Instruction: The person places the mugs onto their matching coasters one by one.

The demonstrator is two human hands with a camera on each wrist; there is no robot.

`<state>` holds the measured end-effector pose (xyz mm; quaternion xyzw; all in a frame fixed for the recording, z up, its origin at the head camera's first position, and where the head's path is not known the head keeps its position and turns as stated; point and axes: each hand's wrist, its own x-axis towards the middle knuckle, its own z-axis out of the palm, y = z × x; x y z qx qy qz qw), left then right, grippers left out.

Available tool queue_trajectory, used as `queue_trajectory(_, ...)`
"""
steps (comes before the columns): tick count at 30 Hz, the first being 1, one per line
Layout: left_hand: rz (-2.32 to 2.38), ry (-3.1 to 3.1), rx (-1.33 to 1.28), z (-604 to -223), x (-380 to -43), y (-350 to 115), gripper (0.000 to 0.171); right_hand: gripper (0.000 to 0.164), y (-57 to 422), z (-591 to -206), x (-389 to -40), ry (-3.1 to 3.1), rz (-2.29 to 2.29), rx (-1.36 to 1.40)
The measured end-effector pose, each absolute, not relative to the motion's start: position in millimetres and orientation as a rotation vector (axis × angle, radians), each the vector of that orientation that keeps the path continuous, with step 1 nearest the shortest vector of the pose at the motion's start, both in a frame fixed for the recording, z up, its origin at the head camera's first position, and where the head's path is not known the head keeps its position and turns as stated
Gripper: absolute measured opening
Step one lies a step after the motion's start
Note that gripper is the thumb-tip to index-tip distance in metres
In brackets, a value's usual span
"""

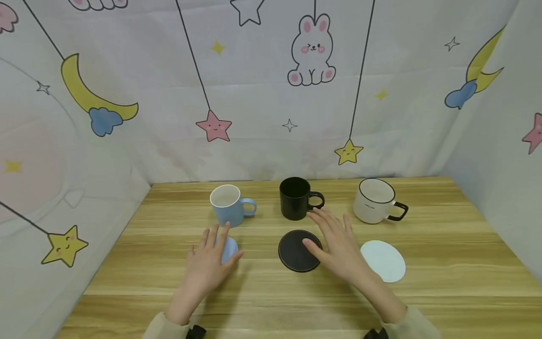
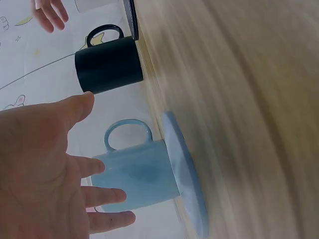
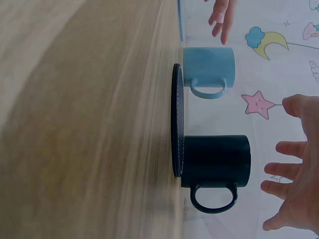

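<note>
Here, left of centre in the head view, the blue coaster (image 1: 230, 249) lies partly hidden beneath the left hand (image 1: 205, 266), whose fingers are spread wide above it. Nearer the middle, the black coaster (image 1: 293, 252) has its right edge overlapped by the thumb of the right hand (image 1: 338, 247), likewise spread wide; both wrist views show the palms raised off the wood. In each of those views, the opposite hand is cut off by the top edge.

Behind the coasters, the blue mug (image 1: 228, 212) has its base overlapped by left fingertips; its inner wall is white. The black mug (image 1: 292, 202) stands upright at centre, its inside too dark to read. At right is the white mug (image 1: 370, 207), pale within, dark-rimmed; below it, the white coaster (image 1: 385, 263) is slightly covered by the right forearm.

Bare wood separates the three coasters, and more of the table (image 1: 262, 306) stretches between the forearms. Its far edge runs just behind the mugs, against the printed cloth (image 1: 262, 70). Both sleeves (image 1: 410, 325) are cropped at the bottom.
</note>
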<state>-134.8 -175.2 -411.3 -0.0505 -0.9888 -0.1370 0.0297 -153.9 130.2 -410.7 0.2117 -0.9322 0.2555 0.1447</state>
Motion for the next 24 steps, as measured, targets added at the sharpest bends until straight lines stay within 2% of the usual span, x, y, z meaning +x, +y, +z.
queue_trajectory(24,-0.404,-3.157,-0.139,-414.1,-136.8,-193.3,0.082,0.055,107.8,-408.3,-168.8,-2.68,0.773,0.704)
